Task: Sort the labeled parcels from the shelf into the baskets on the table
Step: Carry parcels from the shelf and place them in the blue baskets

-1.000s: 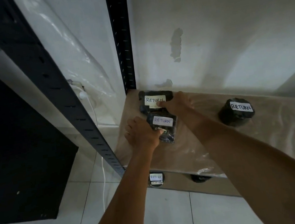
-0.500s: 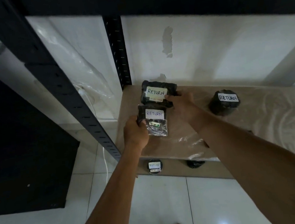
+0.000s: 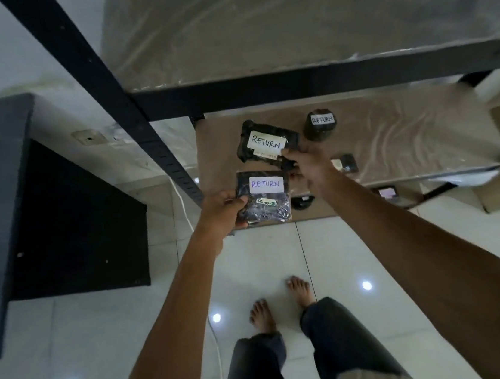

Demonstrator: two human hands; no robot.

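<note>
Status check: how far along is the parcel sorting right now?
Done: nothing visibly; no basket is in view. In hand: the left hand grips the nearer flat RETURN parcel, the right hand the farther flat RETURN parcel. Left: the round RETURN parcel and a small dark parcel sit on the shelf, both to be sorted too.

left hand (image 3: 220, 213) gripping a flat black parcel (image 3: 264, 198) labeled RETURN, right hand (image 3: 310, 163) pinching another RETURN parcel (image 3: 265, 145), round RETURN parcel (image 3: 319, 124) sitting on the plastic-covered shelf (image 3: 409, 138), bare feet (image 3: 262, 315) on white tile
</note>
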